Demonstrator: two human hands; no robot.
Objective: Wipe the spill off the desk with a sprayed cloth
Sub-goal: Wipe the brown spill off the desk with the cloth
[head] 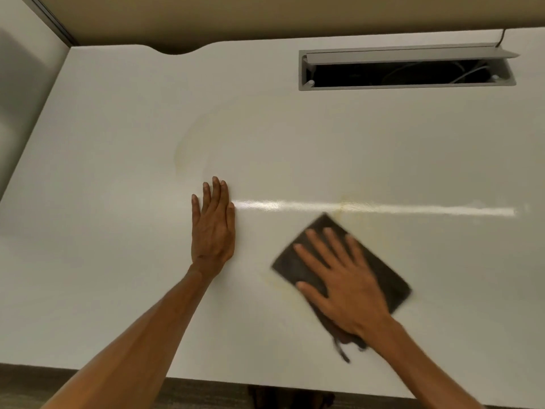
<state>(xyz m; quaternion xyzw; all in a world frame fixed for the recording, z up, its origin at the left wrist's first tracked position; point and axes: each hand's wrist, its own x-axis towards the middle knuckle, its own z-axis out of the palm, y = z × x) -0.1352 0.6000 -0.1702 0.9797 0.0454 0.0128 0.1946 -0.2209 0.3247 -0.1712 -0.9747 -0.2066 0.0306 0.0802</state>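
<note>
While the fingers [323,247] of the right hand [345,287] lie straight and spread, they press down flat rather than gripping; beneath them the dark cloth [392,286] lies on the tabletop [118,261], toward the near right, its edges blurred as if mid-stroke. It looks thin, soft and light, with a loose tail bunched under the wrist; damp, it should slide readily, so I judge a flat palm over its middle the best hold, pinching a corner only to lift it. The left hand [213,228] rests flat, fingers together, holding nothing, to the cloth's left; faint yellowish spill [188,143] shows beyond it; a cable hatch [407,87] stands open at the back.
</note>
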